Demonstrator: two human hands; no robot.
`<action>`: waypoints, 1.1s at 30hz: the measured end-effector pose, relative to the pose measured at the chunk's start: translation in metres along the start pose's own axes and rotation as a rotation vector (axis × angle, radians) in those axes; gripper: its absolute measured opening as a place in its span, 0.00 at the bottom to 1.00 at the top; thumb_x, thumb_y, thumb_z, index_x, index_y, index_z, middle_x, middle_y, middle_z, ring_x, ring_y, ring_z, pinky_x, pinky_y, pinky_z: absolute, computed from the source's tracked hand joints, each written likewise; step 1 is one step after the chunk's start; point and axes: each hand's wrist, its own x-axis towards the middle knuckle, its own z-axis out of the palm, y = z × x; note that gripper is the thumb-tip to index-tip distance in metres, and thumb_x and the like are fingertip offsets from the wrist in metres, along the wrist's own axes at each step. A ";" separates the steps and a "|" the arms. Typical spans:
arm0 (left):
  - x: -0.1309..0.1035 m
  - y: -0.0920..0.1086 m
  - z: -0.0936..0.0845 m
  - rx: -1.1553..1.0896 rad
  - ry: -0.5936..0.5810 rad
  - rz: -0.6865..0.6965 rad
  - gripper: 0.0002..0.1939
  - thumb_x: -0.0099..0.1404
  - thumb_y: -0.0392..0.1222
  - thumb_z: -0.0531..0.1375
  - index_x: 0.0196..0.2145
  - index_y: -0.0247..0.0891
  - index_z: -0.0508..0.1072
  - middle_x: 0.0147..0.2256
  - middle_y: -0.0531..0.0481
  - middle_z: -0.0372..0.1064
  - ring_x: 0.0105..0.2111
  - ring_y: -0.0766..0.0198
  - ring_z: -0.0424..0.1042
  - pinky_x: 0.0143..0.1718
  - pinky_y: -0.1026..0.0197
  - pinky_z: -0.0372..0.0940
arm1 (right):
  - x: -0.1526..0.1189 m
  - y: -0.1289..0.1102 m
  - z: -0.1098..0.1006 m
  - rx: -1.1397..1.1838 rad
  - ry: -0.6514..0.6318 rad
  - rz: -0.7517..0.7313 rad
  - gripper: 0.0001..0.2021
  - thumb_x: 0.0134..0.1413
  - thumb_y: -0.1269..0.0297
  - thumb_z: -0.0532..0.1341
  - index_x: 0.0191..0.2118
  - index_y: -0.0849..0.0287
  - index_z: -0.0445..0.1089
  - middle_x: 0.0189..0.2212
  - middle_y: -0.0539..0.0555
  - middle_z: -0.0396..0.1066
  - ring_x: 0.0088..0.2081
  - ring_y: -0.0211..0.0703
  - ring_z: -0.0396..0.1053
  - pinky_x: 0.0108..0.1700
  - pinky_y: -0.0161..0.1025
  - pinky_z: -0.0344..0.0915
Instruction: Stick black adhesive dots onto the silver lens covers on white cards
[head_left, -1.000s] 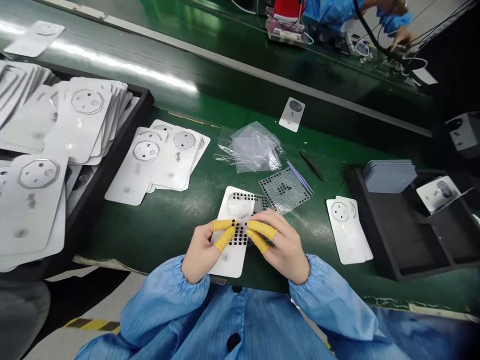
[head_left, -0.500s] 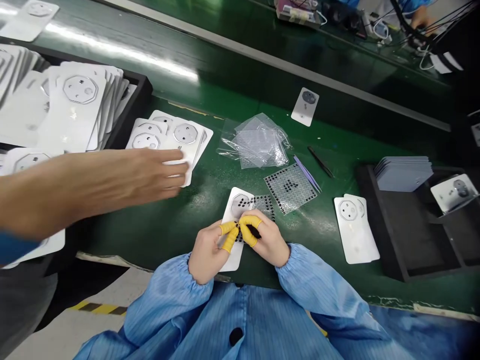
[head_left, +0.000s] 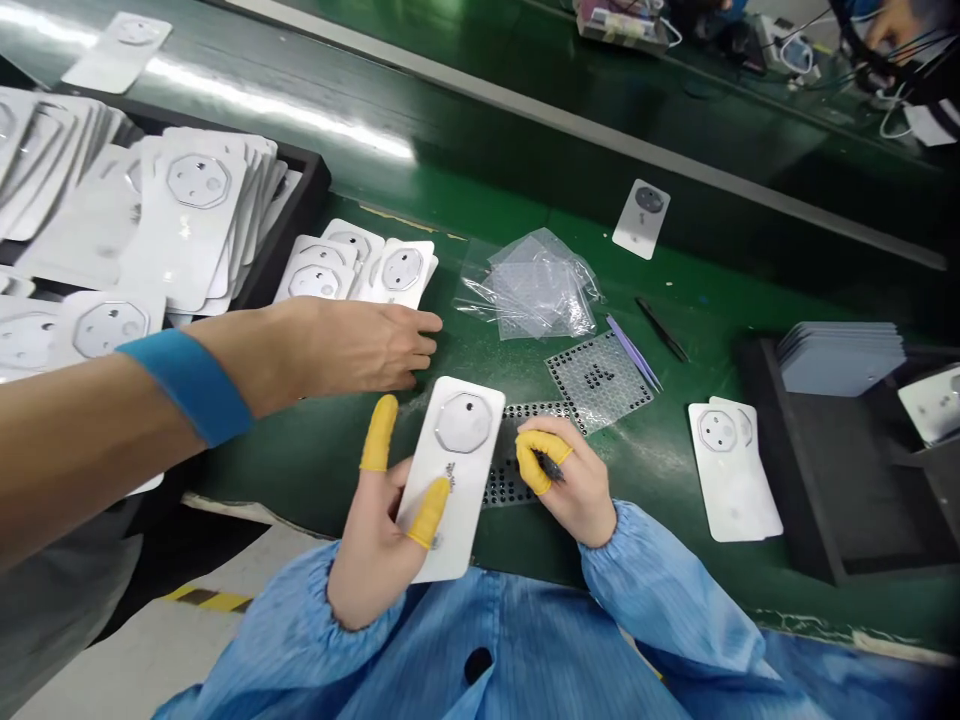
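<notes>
Tray, left side of the frame: a black tray (head_left: 309,195) heaped with white round-cornered plates (head_left: 199,230).
Co-worker's arm: reaching in from the left edge, a bare hand (head_left: 386,345) behind a wide blue wristband (head_left: 191,385); contact with the loose white plates (head_left: 405,270) cannot be told.
Left hand, lower centre: the left hand (head_left: 375,550), two fingers in yellow covers, grips a white rectangular plate by its left edge, thumb across the face, covered forefinger raised.
Plate in work, centre: the white rectangular plate (head_left: 461,500), tilted; inside its octagonal outline one small dark spot shows.
Dotted sheet: a clear sheet of black dots (head_left: 506,475) partly behind that plate, many dots left on it.
Right hand, right of centre: the right hand (head_left: 589,490), fingertips pinched around a dark slim object (head_left: 550,466), kind unclear.
Progress: judging by the two white plates (head_left: 731,485) at right, whose visible outline holds several dark spots, this plate seems only partly done.
</notes>
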 end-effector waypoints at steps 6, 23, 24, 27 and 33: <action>-0.005 0.010 0.039 -0.255 -0.175 0.037 0.25 0.56 0.37 0.64 0.52 0.38 0.67 0.44 0.46 0.75 0.42 0.53 0.76 0.41 0.56 0.72 | 0.011 -0.023 -0.009 -0.124 -0.002 -0.054 0.17 0.59 0.74 0.55 0.53 0.53 0.62 0.42 0.55 0.74 0.45 0.45 0.72 0.50 0.46 0.71; -0.009 0.002 0.049 -0.384 -0.085 0.181 0.29 0.57 0.32 0.65 0.55 0.43 0.62 0.47 0.46 0.74 0.43 0.57 0.76 0.38 0.63 0.73 | 0.005 -0.016 -0.012 -0.292 -0.048 -0.354 0.14 0.54 0.75 0.59 0.48 0.72 0.67 0.51 0.74 0.67 0.56 0.57 0.65 0.50 0.53 0.73; -0.008 0.002 0.050 -0.371 -0.091 0.190 0.29 0.58 0.33 0.64 0.55 0.43 0.62 0.47 0.46 0.74 0.43 0.57 0.76 0.38 0.64 0.73 | 0.005 -0.016 -0.013 -0.297 -0.049 -0.353 0.14 0.54 0.75 0.60 0.47 0.72 0.67 0.50 0.75 0.67 0.56 0.57 0.65 0.50 0.53 0.73; -0.008 -0.002 0.051 -0.296 -0.081 0.225 0.26 0.60 0.34 0.63 0.55 0.41 0.63 0.46 0.45 0.75 0.42 0.57 0.77 0.37 0.63 0.73 | 0.006 -0.017 -0.014 -0.309 -0.063 -0.351 0.15 0.54 0.76 0.60 0.48 0.74 0.66 0.50 0.76 0.67 0.56 0.58 0.64 0.51 0.54 0.72; -0.006 -0.013 0.054 -0.116 -0.015 0.225 0.27 0.62 0.38 0.61 0.57 0.39 0.59 0.42 0.44 0.77 0.37 0.58 0.77 0.38 0.61 0.73 | 0.001 -0.016 -0.006 -0.278 -0.133 -0.291 0.16 0.55 0.75 0.57 0.49 0.76 0.65 0.53 0.78 0.63 0.60 0.61 0.59 0.53 0.55 0.70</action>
